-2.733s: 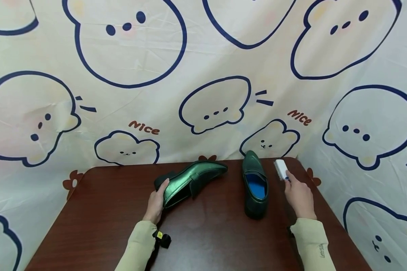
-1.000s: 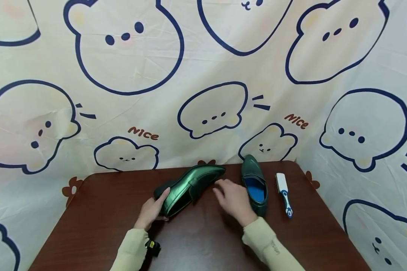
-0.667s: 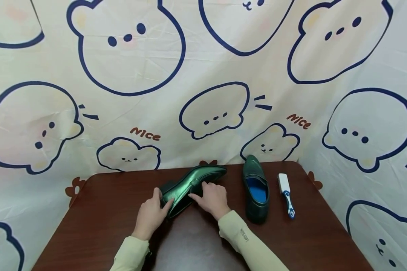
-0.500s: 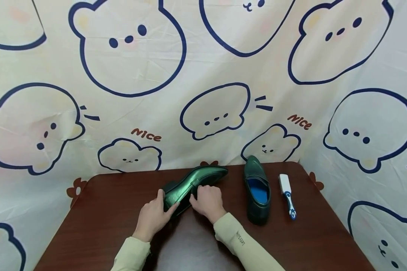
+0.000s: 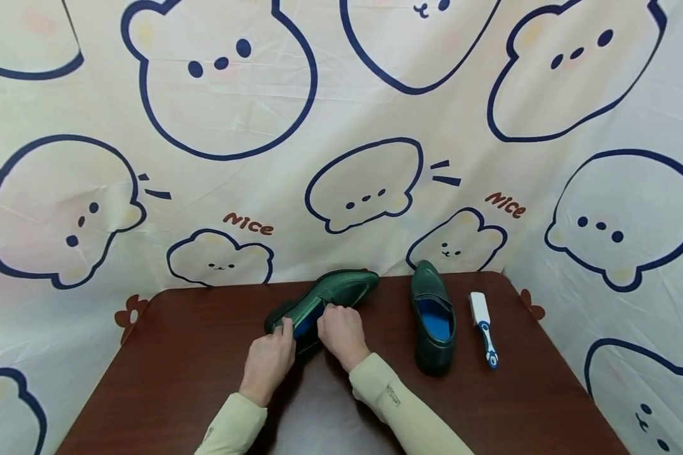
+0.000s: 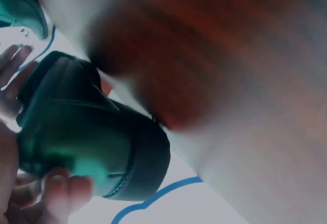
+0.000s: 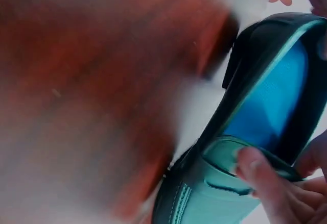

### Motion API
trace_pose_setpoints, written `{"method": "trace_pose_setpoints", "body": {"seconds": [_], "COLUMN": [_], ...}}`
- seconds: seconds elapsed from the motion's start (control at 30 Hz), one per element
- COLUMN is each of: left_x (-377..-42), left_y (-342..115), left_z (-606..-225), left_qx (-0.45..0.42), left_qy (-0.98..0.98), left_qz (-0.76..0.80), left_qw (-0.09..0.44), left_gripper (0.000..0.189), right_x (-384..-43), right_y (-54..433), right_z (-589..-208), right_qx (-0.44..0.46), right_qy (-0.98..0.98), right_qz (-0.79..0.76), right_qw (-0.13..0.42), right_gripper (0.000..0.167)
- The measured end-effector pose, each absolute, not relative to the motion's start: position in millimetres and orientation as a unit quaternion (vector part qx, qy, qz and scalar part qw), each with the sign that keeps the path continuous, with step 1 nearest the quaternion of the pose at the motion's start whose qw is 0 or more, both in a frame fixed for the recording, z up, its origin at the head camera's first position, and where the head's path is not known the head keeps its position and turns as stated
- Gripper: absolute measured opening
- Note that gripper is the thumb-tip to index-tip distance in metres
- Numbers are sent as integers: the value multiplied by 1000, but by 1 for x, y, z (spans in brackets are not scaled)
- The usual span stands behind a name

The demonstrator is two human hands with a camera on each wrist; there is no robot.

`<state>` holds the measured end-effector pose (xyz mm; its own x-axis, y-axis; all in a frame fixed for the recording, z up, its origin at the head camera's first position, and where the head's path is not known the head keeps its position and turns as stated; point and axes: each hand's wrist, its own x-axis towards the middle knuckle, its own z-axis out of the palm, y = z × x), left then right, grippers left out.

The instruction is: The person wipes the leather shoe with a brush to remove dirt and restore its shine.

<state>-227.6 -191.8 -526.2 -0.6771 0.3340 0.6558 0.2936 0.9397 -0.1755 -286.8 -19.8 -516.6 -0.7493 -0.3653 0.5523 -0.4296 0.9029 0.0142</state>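
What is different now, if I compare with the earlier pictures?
The right hand let go of the brush, moved left and now grips the angled shoe at its opening. That shoe has rolled more upright, showing its blue inside. The left hand still holds it; the other shoe stayed.

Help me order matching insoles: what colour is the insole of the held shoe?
Blue: the insole shows best in the right wrist view.

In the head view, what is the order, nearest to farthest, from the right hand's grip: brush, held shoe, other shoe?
1. Held shoe: in the right hand's grip.
2. Other shoe: to the right.
3. Brush: farther right, beyond the other shoe.
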Motion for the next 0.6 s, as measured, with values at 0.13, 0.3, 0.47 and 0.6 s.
{"method": "trace_pose_setpoints", "body": {"seconds": [0.13, 0.3, 0.47, 0.6], "left_x": [-229, -228, -219, -210], "left_y": [-198, -214, -238, -258], "left_z": [-517, -504, -499, -498], "left_qx": [-153, -114, -77, -21], "left_qy": [-915, -928, -921, -923], "left_qz": [15, -67, -173, -232], "left_qw": [373, 347, 341, 306], "left_gripper": [34, 23, 5, 13], "right_x": [-290, -289, -284, -281], "right_y": [-28, -37, -43, -47], "right_z": [-512, -510, -511, -511], "right_qx": [237, 247, 290, 335], "right_qy": [-909, -895, -902, -900], "right_qz": [55, 67, 127, 180], "right_qw": [339, 365, 294, 214], "right_gripper": [52, 34, 30, 41]}}
